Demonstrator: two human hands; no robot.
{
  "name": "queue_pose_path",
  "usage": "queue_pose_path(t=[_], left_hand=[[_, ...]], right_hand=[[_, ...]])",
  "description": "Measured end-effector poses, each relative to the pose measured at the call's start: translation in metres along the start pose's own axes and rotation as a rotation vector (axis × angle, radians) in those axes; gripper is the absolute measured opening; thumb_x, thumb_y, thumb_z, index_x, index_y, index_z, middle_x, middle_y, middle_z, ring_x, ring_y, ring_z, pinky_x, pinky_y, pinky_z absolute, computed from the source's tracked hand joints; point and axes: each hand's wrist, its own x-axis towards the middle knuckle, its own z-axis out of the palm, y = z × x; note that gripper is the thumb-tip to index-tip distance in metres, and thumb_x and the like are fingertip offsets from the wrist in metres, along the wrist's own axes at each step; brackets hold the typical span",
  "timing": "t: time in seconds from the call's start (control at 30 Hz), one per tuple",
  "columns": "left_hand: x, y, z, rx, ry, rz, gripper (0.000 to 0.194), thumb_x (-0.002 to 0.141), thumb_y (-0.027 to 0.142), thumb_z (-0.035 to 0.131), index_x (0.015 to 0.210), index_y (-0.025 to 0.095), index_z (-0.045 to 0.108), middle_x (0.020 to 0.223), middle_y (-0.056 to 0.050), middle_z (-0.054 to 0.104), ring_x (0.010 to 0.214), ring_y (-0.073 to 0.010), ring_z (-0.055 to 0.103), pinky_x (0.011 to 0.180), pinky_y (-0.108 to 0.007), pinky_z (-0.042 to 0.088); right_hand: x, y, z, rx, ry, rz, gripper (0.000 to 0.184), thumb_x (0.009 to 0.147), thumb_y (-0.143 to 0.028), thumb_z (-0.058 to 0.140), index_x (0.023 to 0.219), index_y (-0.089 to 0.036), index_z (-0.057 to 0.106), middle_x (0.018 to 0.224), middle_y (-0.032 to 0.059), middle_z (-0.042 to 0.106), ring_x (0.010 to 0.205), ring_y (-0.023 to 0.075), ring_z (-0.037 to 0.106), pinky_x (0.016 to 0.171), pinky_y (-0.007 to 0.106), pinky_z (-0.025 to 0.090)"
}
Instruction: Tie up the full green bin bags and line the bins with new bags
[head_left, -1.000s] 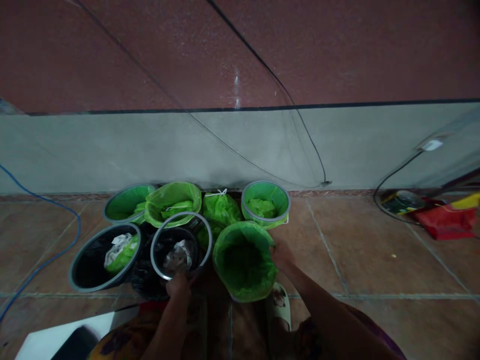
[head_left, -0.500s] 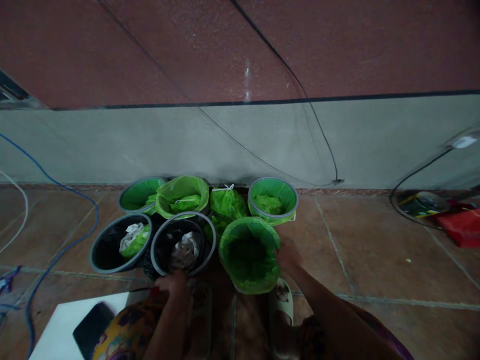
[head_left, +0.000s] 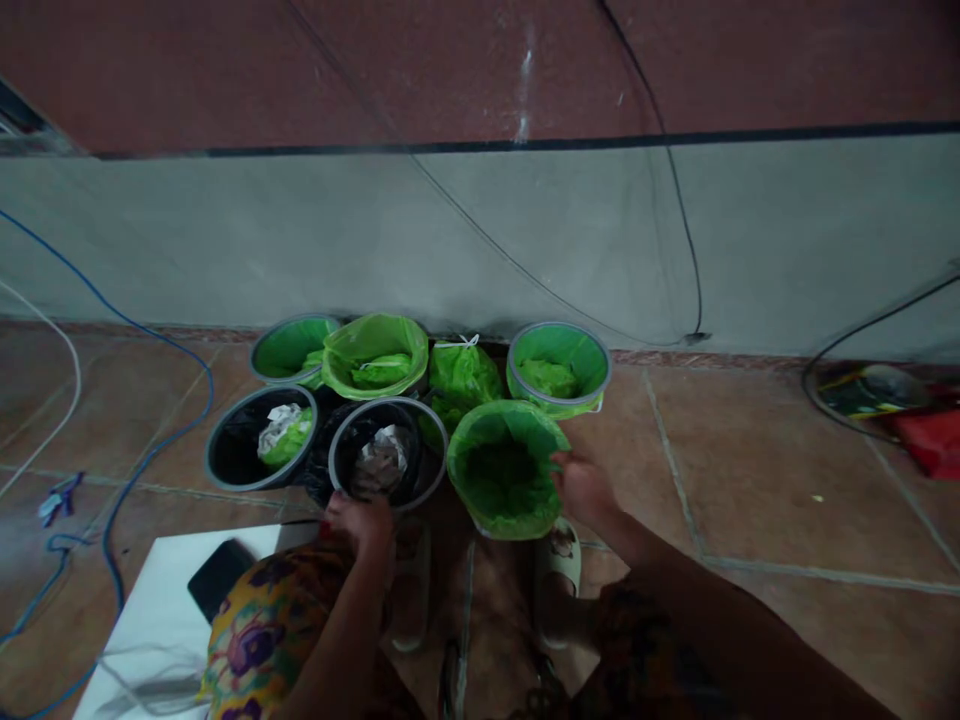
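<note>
My left hand (head_left: 361, 515) is closed at the near rim of a bin (head_left: 444, 440) with a grey ring and a black liner. Crumpled brownish paper (head_left: 381, 460) lies inside that bin. To its right, a bin with a green liner (head_left: 501, 522) is tilted so that its dark inside faces me. My right hand (head_left: 586, 487) pinches the right edge of this green liner; part of the fingertips is hidden. Behind these two, a tied green bag (head_left: 465, 374) with a white drawstring sits between the other bins.
More lined bins stand around: a black-lined one (head_left: 225, 470) at left, green-lined ones (head_left: 296, 325) along the wall. A white board (head_left: 142, 600) with a phone (head_left: 219, 580) lies at lower left. Blue cable (head_left: 142, 465) crosses the tiles. A red item (head_left: 930, 440) is far right.
My view has tipped downward, so the wall and bins appear higher and slightly further right. Both hands remain at the same two bins, with little other movement.
</note>
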Motion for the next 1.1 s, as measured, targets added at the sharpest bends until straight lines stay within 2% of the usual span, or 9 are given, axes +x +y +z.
queue_pose_path(t=[0.03,0.07,0.2,0.27,0.33,0.53,0.77,0.9,1.1], left_hand=[[-0.014,0.001,0.004,0.003,0.013,0.069,0.04,0.09,0.021,0.053,0.128,0.009,0.051,0.133,-0.024,0.055,0.125,-0.0334,0.056,0.104,-0.046,0.048],[-0.028,0.001,0.009,0.0,-0.065,0.236,0.035,0.09,0.02,0.052,0.124,0.011,0.056,0.129,-0.02,0.059,0.122,-0.0297,0.059,0.105,-0.042,0.048],[-0.082,0.003,0.034,0.044,-0.595,0.914,0.03,0.09,0.011,0.048,0.109,0.021,0.069,0.122,-0.009,0.067,0.121,-0.0221,0.058,0.111,-0.035,0.043],[-0.095,0.005,0.046,0.136,-0.731,1.059,0.033,0.091,0.011,0.048,0.114,0.021,0.069,0.125,-0.009,0.067,0.123,-0.0233,0.056,0.112,-0.037,0.042],[-0.097,0.008,0.057,0.25,-0.788,1.129,0.036,0.092,0.012,0.047,0.12,0.02,0.069,0.127,-0.011,0.067,0.123,-0.025,0.056,0.115,-0.041,0.038],[-0.075,0.014,0.084,0.504,-0.793,1.301,0.033,0.094,0.013,0.048,0.119,0.02,0.068,0.118,-0.011,0.07,0.12,-0.0254,0.059,0.122,-0.047,0.024],[-0.038,0.008,0.104,0.666,-0.665,1.61,0.019,0.098,0.028,0.054,0.107,0.016,0.067,0.104,-0.007,0.073,0.105,-0.0236,0.065,0.116,-0.051,0.033],[-0.016,0.011,0.11,0.726,-0.606,1.729,0.012,0.095,0.016,0.055,0.099,0.016,0.067,0.093,-0.007,0.073,0.096,-0.0211,0.067,0.109,-0.045,0.039],[0.001,0.016,0.113,0.737,-0.61,1.817,0.013,0.093,0.017,0.058,0.092,0.015,0.07,0.085,-0.009,0.073,0.088,-0.0226,0.068,0.107,-0.048,0.042]], right_hand=[[-0.01,0.0,0.001,-0.01,-0.041,-0.125,0.031,0.095,-0.017,0.046,0.117,-0.014,0.067,0.114,0.0135,0.068,0.109,0.0253,0.062,0.094,0.033,0.044],[-0.019,0.001,0.004,-0.025,-0.081,-0.241,0.029,0.094,-0.014,0.045,0.107,-0.016,0.07,0.107,0.0103,0.069,0.105,0.0225,0.062,0.091,0.031,0.044],[-0.044,0.0,0.026,-0.129,-0.16,-0.48,0.027,0.091,-0.01,0.045,0.092,-0.017,0.071,0.098,0.0081,0.068,0.096,0.0205,0.061,0.083,0.03,0.045],[-0.046,-0.004,0.037,-0.179,-0.165,-0.525,0.025,0.092,-0.01,0.047,0.096,-0.016,0.071,0.1,0.009,0.068,0.099,0.0213,0.061,0.085,0.031,0.045],[-0.044,-0.008,0.046,-0.229,-0.169,-0.564,0.023,0.092,-0.011,0.049,0.098,-0.016,0.071,0.101,0.0098,0.068,0.099,0.0218,0.06,0.086,0.032,0.045],[-0.034,-0.008,0.067,-0.301,-0.126,-0.666,0.018,0.093,-0.012,0.052,0.098,-0.015,0.069,0.099,0.0096,0.069,0.098,0.0228,0.06,0.087,0.034,0.047],[-0.013,0.022,0.082,-0.392,-0.125,-0.7,0.022,0.093,-0.011,0.051,0.104,-0.014,0.069,0.102,0.0113,0.071,0.097,0.0245,0.064,0.085,0.037,0.05],[-0.005,0.036,0.091,-0.353,-0.087,-0.724,0.021,0.087,-0.009,0.056,0.102,-0.014,0.069,0.099,0.0112,0.072,0.095,0.0241,0.064,0.087,0.037,0.05],[0.002,0.043,0.1,-0.317,-0.023,-0.712,0.022,0.088,-0.006,0.052,0.095,-0.014,0.071,0.09,0.0095,0.072,0.091,0.0223,0.065,0.094,0.039,0.047]])
